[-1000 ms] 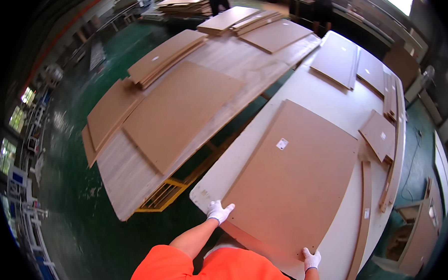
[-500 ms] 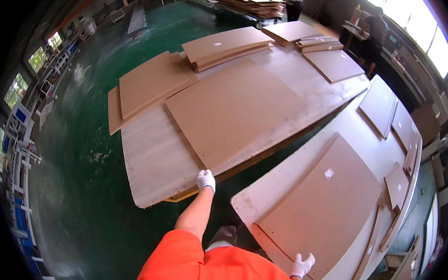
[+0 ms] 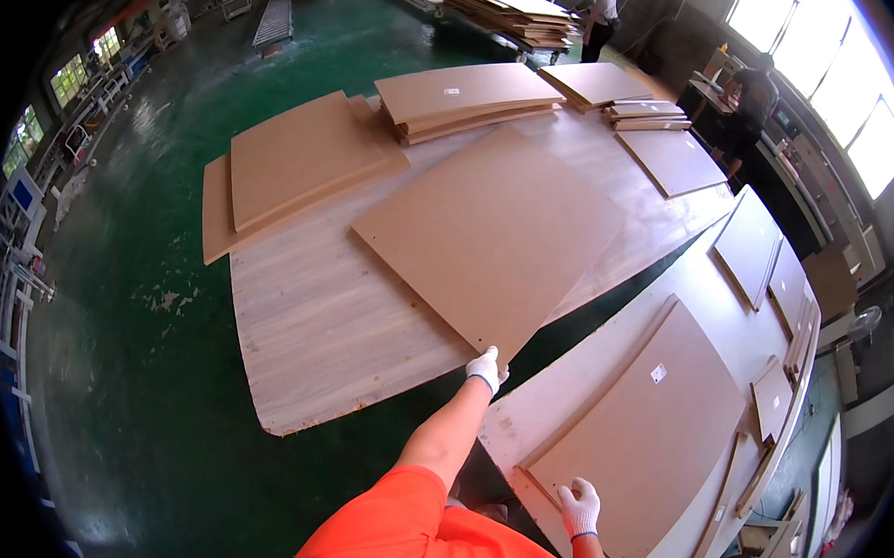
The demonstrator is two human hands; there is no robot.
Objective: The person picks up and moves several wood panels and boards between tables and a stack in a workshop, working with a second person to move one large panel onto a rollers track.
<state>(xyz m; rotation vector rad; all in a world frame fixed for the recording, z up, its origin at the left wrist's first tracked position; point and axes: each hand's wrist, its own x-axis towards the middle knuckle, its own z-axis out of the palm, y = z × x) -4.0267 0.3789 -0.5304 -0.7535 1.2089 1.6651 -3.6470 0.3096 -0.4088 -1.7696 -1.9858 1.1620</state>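
Observation:
My left hand (image 3: 488, 370), in a white glove, grips the near corner of a large brown board (image 3: 495, 237). That board lies turned at an angle on the pale wood-topped table (image 3: 300, 335), its near corner reaching past the table's edge. My right hand (image 3: 579, 508), also gloved in white, holds nothing, its fingers a little bent and apart. It is over the near end of another brown board (image 3: 653, 430) with a small white label, on the right-hand white table (image 3: 513, 426). Whether the right hand touches that board, I cannot tell.
Brown panels (image 3: 292, 166) are stacked at the wooden table's far left, and more panels (image 3: 469, 89) along its far side. Smaller panels (image 3: 771, 394) lie along the right table's outer edge. A gap parts the tables. Two people (image 3: 600, 18) stand in the background.
My left hand has moved right with the board's corner, turning the board and bringing that corner over the table's edge. My right hand has shifted slightly left and up.

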